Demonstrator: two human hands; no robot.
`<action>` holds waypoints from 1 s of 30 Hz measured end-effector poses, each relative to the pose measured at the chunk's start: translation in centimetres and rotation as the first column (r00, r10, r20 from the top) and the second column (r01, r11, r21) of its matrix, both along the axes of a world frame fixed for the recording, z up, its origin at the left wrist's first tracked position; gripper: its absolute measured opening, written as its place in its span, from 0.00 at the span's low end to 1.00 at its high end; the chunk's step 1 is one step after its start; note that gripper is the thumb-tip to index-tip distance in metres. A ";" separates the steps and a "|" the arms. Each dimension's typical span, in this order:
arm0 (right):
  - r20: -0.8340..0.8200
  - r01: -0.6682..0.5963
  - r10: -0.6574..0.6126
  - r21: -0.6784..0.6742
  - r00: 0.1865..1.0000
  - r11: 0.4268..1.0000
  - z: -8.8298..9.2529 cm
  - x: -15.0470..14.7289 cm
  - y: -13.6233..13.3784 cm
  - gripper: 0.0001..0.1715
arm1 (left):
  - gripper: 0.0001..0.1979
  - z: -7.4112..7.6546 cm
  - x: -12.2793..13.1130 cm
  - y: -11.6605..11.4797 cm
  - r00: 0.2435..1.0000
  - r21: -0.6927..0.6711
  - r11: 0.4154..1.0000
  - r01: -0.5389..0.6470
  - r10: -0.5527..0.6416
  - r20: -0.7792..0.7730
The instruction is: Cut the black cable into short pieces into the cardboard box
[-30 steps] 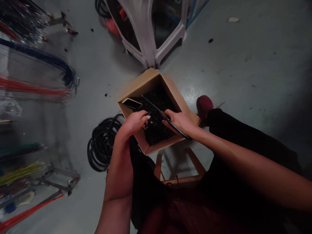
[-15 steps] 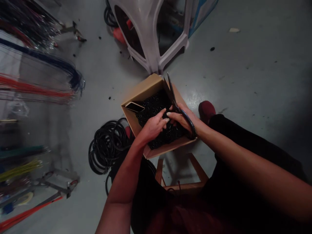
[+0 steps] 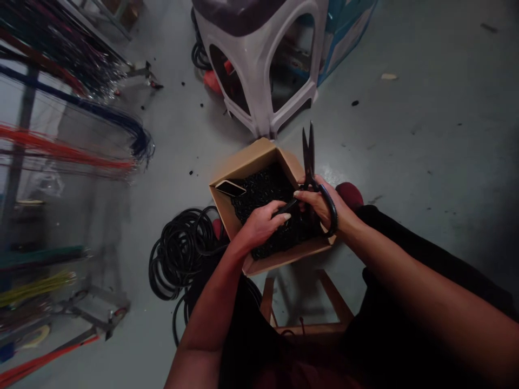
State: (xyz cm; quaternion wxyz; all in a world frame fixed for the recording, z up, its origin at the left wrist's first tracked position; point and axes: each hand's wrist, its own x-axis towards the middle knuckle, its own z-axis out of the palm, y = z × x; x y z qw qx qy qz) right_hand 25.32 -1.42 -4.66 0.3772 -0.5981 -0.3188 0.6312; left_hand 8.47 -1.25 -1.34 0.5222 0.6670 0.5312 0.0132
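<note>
**Cable Held Between Two Hands, Scissors in the Right**

We find the cable point(image 3: 290, 207), a short black length, at the centre of the frame, above the box point(image 3: 248, 165). Our left hand point(image 3: 263, 223) pinches it between thumb and fingers. Our right hand point(image 3: 321, 202) grips the scissors point(image 3: 308, 159), its fingertips at the cable's other end. The blades stand slightly apart, pointing to the top of the frame.

For good handling, we should pinch firmly, hold the cable taut over the box, and direct the blades away from our left fingers.

Black bits point(image 3: 265, 186) fill the box; a dark flat item point(image 3: 231, 188) leans in its left corner. A black coil point(image 3: 178, 243) lies left of centre.

Print on the blue carton point(image 3: 344, 46), upper centre-right, is too small to read; we can make out no brand.
</note>
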 end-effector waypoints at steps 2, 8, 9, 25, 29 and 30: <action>0.004 0.014 -0.014 -0.010 1.000 1.000 0.2 0.0 0.1 0.22 | 0.17 0.4 0.0 0.2 0.999 0.075 0.997 -0.005 0.008 -0.036; 0.061 -0.029 0.029 0.007 0.998 1.000 -0.6 -0.1 -0.1 0.20 | 0.14 0.6 -0.1 0.4 0.992 0.225 0.974 0.040 -0.012 -0.127; 0.073 -0.031 0.030 0.012 0.997 0.999 -0.6 -0.2 -0.2 0.20 | 0.14 0.5 0.0 0.3 0.992 0.222 0.974 0.045 -0.018 -0.122; 0.199 -0.310 0.298 0.030 0.934 0.950 0.0 -1.5 -1.3 0.20 | 0.21 1.5 -4.4 2.7 0.964 0.175 0.949 -0.262 0.264 0.011; 0.301 -0.451 0.418 0.044 0.857 0.892 0.3 -1.9 -2.2 0.25 | 0.21 1.5 -5.0 2.9 0.952 0.134 0.943 -0.304 0.297 0.068; 0.304 -0.472 0.438 0.044 0.846 0.880 0.3 -2.0 -2.4 0.26 | 0.21 1.5 -5.1 3.0 0.949 0.129 0.941 -0.312 0.303 0.088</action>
